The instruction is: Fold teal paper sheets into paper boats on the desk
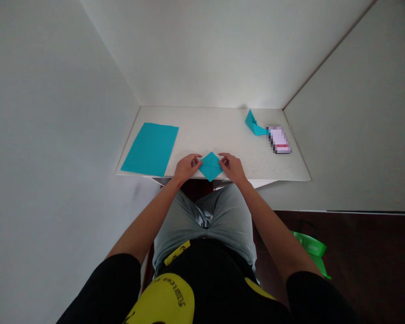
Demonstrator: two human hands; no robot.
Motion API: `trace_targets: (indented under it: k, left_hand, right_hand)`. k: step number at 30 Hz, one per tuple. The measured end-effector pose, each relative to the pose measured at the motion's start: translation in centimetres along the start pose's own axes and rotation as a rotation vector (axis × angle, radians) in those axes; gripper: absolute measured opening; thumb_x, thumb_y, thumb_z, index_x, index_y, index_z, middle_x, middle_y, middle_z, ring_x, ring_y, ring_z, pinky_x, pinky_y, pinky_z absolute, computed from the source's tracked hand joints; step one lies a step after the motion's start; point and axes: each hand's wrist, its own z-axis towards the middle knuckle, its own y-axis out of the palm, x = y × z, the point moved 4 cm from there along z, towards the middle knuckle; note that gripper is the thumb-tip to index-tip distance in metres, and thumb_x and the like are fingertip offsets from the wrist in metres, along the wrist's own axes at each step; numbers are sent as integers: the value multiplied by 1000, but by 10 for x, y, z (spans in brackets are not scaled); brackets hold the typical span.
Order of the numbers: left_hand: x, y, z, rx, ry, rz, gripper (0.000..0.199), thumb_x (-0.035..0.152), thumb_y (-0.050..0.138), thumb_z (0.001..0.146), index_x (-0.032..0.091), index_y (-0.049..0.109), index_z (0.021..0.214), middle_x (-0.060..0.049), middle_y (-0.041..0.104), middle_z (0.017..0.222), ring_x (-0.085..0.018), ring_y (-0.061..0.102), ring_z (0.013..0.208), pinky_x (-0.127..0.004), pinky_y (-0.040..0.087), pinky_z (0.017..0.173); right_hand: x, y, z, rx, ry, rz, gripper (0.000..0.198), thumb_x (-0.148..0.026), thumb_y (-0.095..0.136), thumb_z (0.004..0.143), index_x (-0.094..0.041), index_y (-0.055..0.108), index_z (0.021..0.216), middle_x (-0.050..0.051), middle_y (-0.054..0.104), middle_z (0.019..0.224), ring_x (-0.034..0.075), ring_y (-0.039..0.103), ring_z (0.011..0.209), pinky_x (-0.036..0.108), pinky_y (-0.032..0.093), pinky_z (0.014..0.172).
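Note:
A small diamond of folded blue paper (211,167) lies at the front edge of the white table (209,130), with crease lines crossing its middle. At its left corner, my left hand (188,166) pinches the paper between thumb and fingers. My right hand (232,167) grips the opposite corner in the same way. The diamond's lowest point reaches the table's front edge. To the right and farther back stands a folded blue paper boat (254,124), its tip close to a phone.
Flat blue sheets (150,148) lie at the table's left. A phone (278,139), blurred by pixelation, rests at the right. White walls enclose the table at the back and both sides. A bright green plastic object (310,247) is on the dark floor at right.

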Motion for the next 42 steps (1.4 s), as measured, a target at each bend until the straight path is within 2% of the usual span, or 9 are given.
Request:
trace_targets:
  k: [4,8,14,21,26,29,31,35,42]
  left_hand:
    - [12,4,0,47,93,112,39,27,72,97,27,74,136,-9,70,123,-25,68,104,-38,54,98]
    - [24,12,-1,-71,242,175,51,12,59,98,32,70,145,-8,67,149,-30,57,139,-49,45,118]
    - [24,18,-10,-235,337,190,56,7,53,98,28,69,147,-8,67,154,-25,58,148,-51,42,125]
    - [24,2,-45,-329,468,219,64,34,71,97,28,57,159,-11,52,168,-30,41,161,-57,25,136]
    - [25,4,-48,-278,373,180,42,22,67,97,32,75,137,-6,68,152,-29,54,151,-59,32,131]
    - [29,2,-36,-184,265,90,18,33,69,99,30,84,110,-7,81,121,-28,71,122,-52,49,116]
    - [31,-4,-21,-114,159,-8,21,42,70,100,26,84,99,-8,82,102,-26,74,101,-43,56,99]
    - [26,-7,11,-80,-26,-266,33,52,69,97,21,80,100,-4,79,93,-21,69,84,-32,57,78]
    - [8,10,23,-147,-108,-500,26,36,70,90,19,78,108,-4,77,89,-15,68,75,-29,57,73]
  right_hand:
    - [-15,0,-2,37,-61,-177,41,-27,57,104,-24,69,143,14,72,128,31,66,113,46,51,100]
    - [-30,10,-7,-72,-182,-266,46,-16,52,104,-27,70,144,11,69,148,32,62,131,49,48,108]
    - [-27,14,-25,-186,-301,-263,51,-25,49,109,-26,56,159,9,56,165,27,51,154,53,40,125]
    - [-16,-15,-55,-240,-352,-262,62,-42,58,107,-27,46,166,9,46,171,30,45,158,56,33,130]
    - [-14,-16,-59,-242,-317,-226,48,-40,64,105,-33,63,152,5,62,159,32,57,145,57,38,124]
    - [-16,-18,-52,-212,-254,-189,29,-38,60,107,-30,76,129,7,77,138,31,64,129,53,44,114]
    - [-17,-23,-41,-152,-197,-132,25,-42,59,107,-27,79,113,8,82,114,30,68,112,51,45,109]
    - [-15,-35,-12,24,-47,140,32,-54,61,105,-26,76,110,5,76,93,25,69,90,42,52,92]
    - [19,-16,10,82,119,444,36,-57,59,98,-25,73,108,0,67,80,19,62,74,34,53,72]
